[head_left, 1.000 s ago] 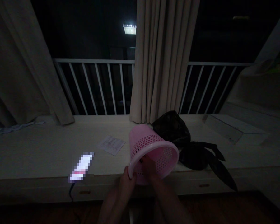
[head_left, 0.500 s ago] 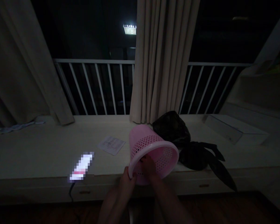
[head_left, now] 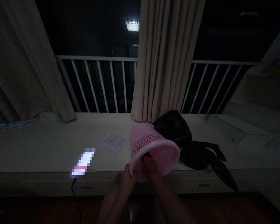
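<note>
A pink plastic wastebasket (head_left: pixel 140 132) with a band of round holes lies tilted, its mouth facing me and to the right. My left hand (head_left: pixel 128 176) is closed on the left side of its rim. Inside the basket, my right hand (head_left: pixel 149 166) has its fingers curled at a small dark piece (head_left: pixel 147 154); dim light hides what this is and part of the fingers. Just right of the basket lie a bulky black plastic bag (head_left: pixel 174 127) and a knotted black bag (head_left: pixel 196 157) whose tails hang over the front edge.
On the pale ledge (head_left: pixel 49 155), a sheet of paper (head_left: pixel 113 142) lies left of the basket. A glowing, pixelated phone-like device (head_left: pixel 83 162) with a cable (head_left: pixel 72 186) is near the front edge. A white box (head_left: pixel 240 129) stands right. Curtains (head_left: pixel 165 62) and a railing (head_left: pixel 96 58) are behind.
The whole view has shifted slightly. My right hand has moved a little inside the basket, and more of the dark piece shows above its fingers. My left hand keeps its hold on the rim.
</note>
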### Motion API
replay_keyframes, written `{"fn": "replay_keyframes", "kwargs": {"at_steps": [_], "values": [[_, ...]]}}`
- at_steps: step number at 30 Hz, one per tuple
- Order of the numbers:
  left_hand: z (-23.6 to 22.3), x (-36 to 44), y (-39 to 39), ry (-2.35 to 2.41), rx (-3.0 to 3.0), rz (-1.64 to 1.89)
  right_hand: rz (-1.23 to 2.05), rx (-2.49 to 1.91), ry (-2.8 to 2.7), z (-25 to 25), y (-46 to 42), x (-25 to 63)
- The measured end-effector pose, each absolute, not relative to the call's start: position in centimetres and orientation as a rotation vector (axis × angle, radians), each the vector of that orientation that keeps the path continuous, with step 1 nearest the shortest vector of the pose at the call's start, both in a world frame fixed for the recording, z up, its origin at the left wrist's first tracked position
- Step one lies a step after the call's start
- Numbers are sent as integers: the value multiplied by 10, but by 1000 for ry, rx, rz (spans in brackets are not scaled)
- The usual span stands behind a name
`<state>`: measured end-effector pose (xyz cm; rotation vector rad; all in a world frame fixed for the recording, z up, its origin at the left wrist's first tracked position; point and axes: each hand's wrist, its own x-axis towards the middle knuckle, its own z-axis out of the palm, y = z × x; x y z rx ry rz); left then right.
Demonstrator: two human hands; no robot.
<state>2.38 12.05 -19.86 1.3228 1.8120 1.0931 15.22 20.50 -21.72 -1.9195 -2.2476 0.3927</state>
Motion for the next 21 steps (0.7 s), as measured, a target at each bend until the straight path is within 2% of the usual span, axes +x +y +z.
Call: {"fn": "replay_keyframes", "kwargs": {"at_steps": [21], "values": [[-204, 23, 122, 1802, 1345, 1076, 234, -1680, -2300, -226, 213, 152]]}}
